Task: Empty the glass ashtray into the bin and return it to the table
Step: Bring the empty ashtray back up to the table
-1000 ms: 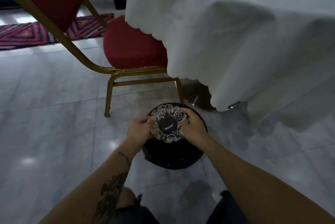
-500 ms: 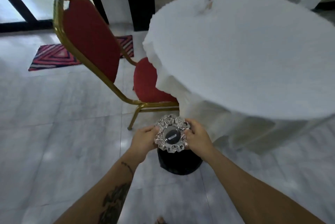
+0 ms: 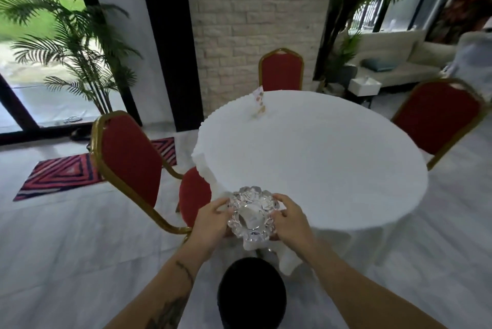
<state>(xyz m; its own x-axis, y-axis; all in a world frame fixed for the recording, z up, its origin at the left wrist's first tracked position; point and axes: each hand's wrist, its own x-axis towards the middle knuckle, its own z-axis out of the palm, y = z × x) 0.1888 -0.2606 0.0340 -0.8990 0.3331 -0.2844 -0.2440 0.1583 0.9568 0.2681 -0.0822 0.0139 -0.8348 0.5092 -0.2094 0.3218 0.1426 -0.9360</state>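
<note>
The glass ashtray (image 3: 252, 218) is grasped by both hands at once. The left hand (image 3: 211, 224) is closed on its left rim, and the right hand (image 3: 290, 219) is closed on its right rim, with the fingertips (image 3: 277, 198) laid on the scalloped edge. The ashtray is held in the air, upright or only slightly tilted, just at the near edge of the round table (image 3: 332, 158), and it is not yet set down. Its middle looks clear, so the emptying is judged to be done already.

Directly below the arms, the black bin (image 3: 251, 294) is seen on the floor. A red chair (image 3: 130, 158) stands just beside the table on the left.

Several things could go wrong from here. The glass is smooth and is judged to be heavy, and it is held only at the rim, so it may slip if the grip is loosened too early. If it is put too near the edge, where the white cloth hangs down, it may slide off and break on the hard floor. The cloth may also be pulled if the ashtray is pushed across it. The bin could be kicked over while the person steps closer.
</note>
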